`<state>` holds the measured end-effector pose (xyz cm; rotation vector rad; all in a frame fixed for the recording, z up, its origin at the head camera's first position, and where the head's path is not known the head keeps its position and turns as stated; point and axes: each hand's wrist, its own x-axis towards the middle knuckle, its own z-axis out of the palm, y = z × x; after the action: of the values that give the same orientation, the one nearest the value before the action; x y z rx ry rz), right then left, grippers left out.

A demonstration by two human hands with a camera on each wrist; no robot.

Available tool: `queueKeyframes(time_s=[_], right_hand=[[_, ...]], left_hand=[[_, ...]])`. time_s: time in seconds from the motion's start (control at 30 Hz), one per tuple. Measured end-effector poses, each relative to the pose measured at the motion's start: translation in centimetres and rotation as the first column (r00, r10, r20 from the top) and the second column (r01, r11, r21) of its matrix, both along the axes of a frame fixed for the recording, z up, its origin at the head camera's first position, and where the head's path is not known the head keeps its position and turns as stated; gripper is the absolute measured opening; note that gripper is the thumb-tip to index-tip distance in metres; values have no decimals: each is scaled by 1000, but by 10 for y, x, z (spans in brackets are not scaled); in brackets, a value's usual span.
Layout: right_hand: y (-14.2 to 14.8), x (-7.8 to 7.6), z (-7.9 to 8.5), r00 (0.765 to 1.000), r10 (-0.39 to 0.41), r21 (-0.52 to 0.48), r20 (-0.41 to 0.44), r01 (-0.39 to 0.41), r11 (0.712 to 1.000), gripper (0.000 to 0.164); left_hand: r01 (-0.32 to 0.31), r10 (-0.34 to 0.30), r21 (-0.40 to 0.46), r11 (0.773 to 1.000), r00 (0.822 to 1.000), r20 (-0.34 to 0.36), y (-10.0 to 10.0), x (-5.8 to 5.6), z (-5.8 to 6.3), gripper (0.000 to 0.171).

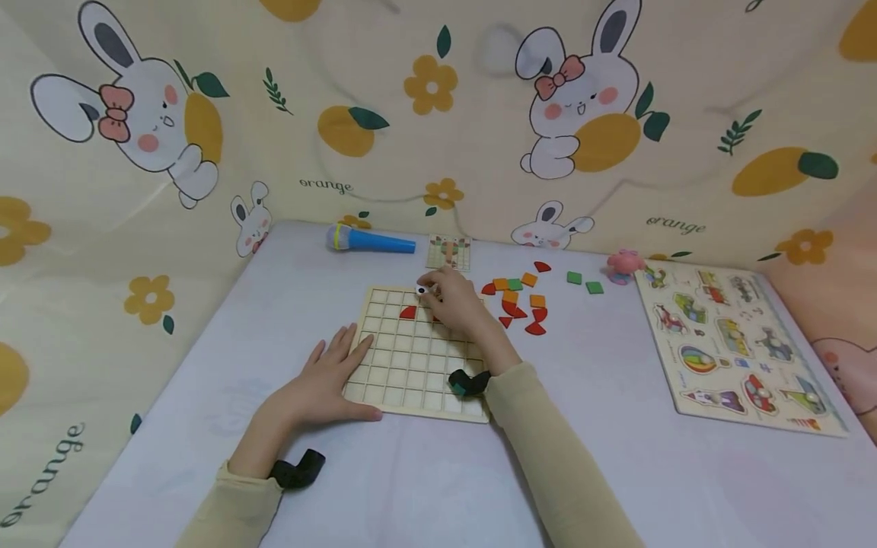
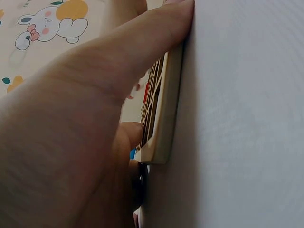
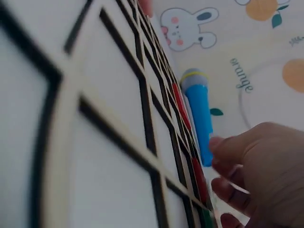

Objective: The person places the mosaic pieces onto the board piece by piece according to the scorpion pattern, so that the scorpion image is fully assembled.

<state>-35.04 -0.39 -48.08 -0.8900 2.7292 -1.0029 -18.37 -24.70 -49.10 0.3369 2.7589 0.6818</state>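
Delicately, the right hand point(image 1: 451, 299) pinches an eye-marked white piece point(image 1: 421, 290) at twelve o'clock of the grid board point(image 1: 397, 377); left hand point(image 1: 322, 388), fingers spread, at nine. Brushing knuckles could dislodge the red quarter-circle point(image 1: 407, 313).

A pale, smooth-topped table point(image 1: 582, 380) bears a square wooden grid board point(image 1: 390, 377) near its middle. Behind the board lie a blue toy microphone point(image 1: 380, 242) and a small patterned card point(image 1: 441, 250). Scattered to the right are red pieces point(image 1: 543, 266), orange squares point(image 1: 537, 301) and green squares point(image 1: 574, 278); farther right, a pink toy point(image 1: 625, 263) stands beside a picture puzzle board point(image 1: 709, 331).
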Motion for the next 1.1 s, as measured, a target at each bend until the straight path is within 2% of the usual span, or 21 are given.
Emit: queueKeyframes(time_s=[0.3, 0.57, 0.8, 1.1], right_hand=[[-9, 4, -2, 995, 56, 73, -83, -50, 996, 31], [-7, 3, -8, 998, 29, 22, -61, -28, 999, 30], [-7, 3, -10, 996, 43, 59, -80, -39, 997, 28], [-9, 3, -16, 995, 37, 50, -94, -33, 998, 29]], left_hand=[[7, -7, -5, 1000, 1000, -3, 0, -1, 4, 128], [6, -6, -5, 1000, 1000, 3, 2, -1, 6, 127], [5, -5, 1, 1000, 1000, 2, 3, -2, 7, 127], [-4, 3, 9, 1000, 1000, 7, 4, 1, 7, 126]])
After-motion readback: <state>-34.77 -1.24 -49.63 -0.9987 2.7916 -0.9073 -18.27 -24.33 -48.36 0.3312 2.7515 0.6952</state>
